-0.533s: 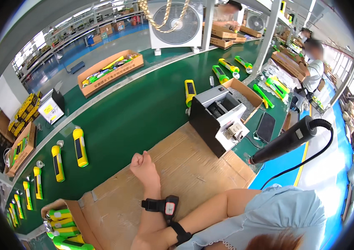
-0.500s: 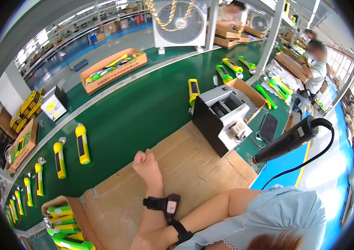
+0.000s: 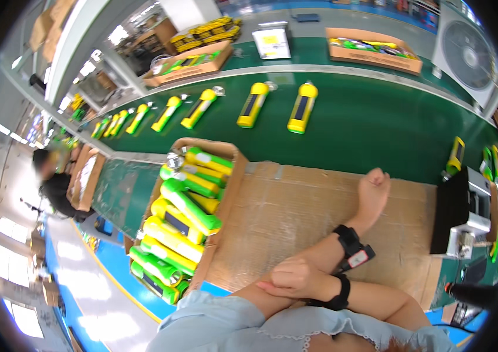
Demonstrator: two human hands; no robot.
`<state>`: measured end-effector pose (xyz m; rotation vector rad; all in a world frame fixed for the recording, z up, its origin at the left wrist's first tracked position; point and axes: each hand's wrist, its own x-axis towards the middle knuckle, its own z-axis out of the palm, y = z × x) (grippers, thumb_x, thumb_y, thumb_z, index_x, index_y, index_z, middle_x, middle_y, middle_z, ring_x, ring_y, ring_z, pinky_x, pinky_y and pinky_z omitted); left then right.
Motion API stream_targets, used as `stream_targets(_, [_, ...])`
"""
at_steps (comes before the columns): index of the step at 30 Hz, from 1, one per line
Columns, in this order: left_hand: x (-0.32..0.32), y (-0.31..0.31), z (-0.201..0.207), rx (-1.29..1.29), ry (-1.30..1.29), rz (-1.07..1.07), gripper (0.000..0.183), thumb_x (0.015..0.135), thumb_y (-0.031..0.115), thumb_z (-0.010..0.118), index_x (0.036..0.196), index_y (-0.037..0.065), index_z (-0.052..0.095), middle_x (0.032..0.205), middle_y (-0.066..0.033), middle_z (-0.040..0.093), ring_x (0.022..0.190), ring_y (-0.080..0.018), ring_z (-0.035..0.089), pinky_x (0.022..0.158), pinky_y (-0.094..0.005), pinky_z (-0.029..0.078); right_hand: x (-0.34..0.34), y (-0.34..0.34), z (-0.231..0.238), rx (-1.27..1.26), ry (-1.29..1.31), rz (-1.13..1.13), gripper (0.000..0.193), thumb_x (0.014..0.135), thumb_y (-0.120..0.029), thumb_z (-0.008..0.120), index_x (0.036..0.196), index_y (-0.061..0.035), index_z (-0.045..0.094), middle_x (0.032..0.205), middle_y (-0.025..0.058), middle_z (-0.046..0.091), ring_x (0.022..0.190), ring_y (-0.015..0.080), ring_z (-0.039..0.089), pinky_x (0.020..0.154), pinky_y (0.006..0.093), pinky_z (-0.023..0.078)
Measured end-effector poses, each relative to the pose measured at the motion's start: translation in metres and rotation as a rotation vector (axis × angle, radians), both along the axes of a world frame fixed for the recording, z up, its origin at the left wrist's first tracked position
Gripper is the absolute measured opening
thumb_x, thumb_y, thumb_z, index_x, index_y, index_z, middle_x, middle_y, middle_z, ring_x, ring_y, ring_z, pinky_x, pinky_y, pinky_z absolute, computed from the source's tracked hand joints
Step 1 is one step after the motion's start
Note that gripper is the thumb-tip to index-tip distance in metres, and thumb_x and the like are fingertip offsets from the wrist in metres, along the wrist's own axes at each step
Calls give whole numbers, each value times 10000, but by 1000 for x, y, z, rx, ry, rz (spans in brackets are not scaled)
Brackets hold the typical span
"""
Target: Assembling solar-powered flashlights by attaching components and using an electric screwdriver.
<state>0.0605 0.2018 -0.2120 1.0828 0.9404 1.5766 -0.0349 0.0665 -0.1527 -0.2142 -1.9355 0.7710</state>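
My left hand (image 3: 373, 190) is a loose fist above the far edge of the cardboard sheet (image 3: 296, 217), holding nothing that I can see. A black strap with a small device (image 3: 354, 253) circles that wrist. Across my left forearm lies my right hand (image 3: 297, 278), its fingers curled and touching the skin; a black band (image 3: 340, 292) is on its wrist. To the left, a carton (image 3: 234, 182) is packed with yellow and green flashlights (image 3: 172, 234). More flashlights with dark panels stand apart in a row along the green bench; the two nearest are a yellow one (image 3: 303, 108) and another (image 3: 253, 105).
A black and silver machine (image 3: 466, 217) stands at the right end of the cardboard, with a dark cylindrical tool (image 3: 475, 294) below it. A long box of parts (image 3: 372, 53) and a small white box (image 3: 272, 41) sit beyond the bench rail. A person (image 3: 58, 185) is at far left.
My view has swung left, so the bench shifts rightward and the full flashlight carton comes into sight. My left hand stays fisted; my right hand now shows on the left forearm.
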Motion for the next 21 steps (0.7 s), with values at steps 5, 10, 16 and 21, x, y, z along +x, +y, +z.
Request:
stream_targets(5, [-23, 5, -16, 9, 122, 64, 392, 855, -1, 557, 642, 94, 242, 631, 52, 219, 614, -46, 250, 509, -248, 233, 11, 7, -12, -20, -31, 181, 391, 762, -177, 722, 543, -86, 410, 520, 71, 416, 451, 239, 474, 414, 349, 382])
stream_targets(10, [-93, 19, -11, 46, 237, 199, 385, 854, -4, 554, 645, 93, 246, 633, 48, 222, 615, -48, 251, 508, -249, 237, 22, 9, 0, -22, -82, 247, 393, 750, -182, 724, 547, -83, 403, 519, 83, 421, 454, 266, 476, 424, 361, 394])
stream_targets(16, [-117, 25, 6, 99, 238, 284, 375, 852, -7, 550, 650, 92, 250, 634, 44, 226, 615, -50, 252, 506, -250, 242, 15, 7, -3, -51, -77, 190, 337, 741, -148, 711, 560, -72, 437, 532, 92, 451, 465, 277, 494, 437, 359, 409])
stream_targets(21, [-115, 30, 19, 149, 200, 315, 367, 851, -10, 547, 653, 91, 254, 635, 41, 229, 615, -51, 252, 505, -251, 246, 13, 5, 1, -78, -94, 137, 288, 737, -117, 690, 571, -64, 460, 536, 93, 457, 474, 273, 499, 454, 352, 415])
